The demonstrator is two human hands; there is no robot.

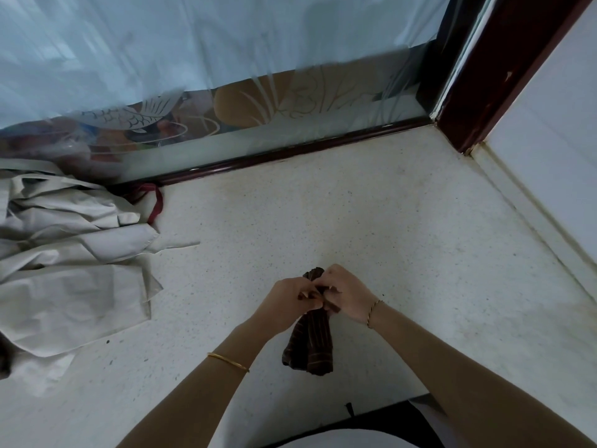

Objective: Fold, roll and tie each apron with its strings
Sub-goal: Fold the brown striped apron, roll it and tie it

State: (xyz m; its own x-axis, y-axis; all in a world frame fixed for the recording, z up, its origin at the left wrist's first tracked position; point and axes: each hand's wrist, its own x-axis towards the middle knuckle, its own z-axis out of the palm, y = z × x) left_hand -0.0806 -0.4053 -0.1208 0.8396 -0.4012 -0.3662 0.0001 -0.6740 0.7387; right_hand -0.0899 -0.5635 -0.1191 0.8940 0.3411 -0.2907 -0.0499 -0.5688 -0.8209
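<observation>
A dark brown striped apron [311, 347], rolled into a tight bundle, lies lengthwise on the speckled white counter [371, 227] in front of me. Both hands meet over the middle of the roll. My left hand [292, 299] pinches a brown string at the roll's left side. My right hand [347, 294] pinches the other string end, which pokes out below its fingers. The far tip of the roll shows above my knuckles; its middle is hidden by my fingers.
A heap of crumpled cream aprons [71, 253] with loose straps covers the counter's left side. A dark red strap [157, 203] lies beside it near the etched glass partition [226, 101] along the back. A white wall [555, 150] closes the right side.
</observation>
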